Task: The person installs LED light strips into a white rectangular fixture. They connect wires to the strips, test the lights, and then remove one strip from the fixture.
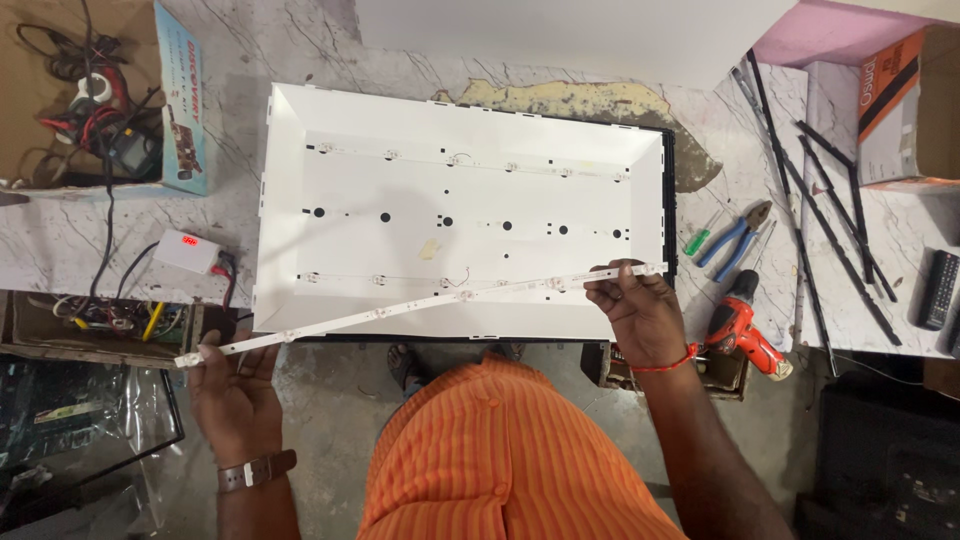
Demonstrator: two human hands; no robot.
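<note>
A long white strip with small lenses [420, 306] runs slanted across the near edge of a white shallow panel tray [290, 200] on the marble bench. My left hand [232, 385] grips the strip's lower left end. My right hand [640, 310] pinches the strip near its upper right end, over the tray's near right corner. Two more strips lie fixed inside the tray, one along its far side and one along its near side. Dark round holes dot the tray's middle row.
Blue pliers [735, 238], a green screwdriver [698, 240] and a red drill [745, 330] lie right of the tray. Black bezel strips [830, 230] and a remote [938, 290] sit further right. A white meter box [188, 250] and a wire-filled cardboard box [90, 100] stand left.
</note>
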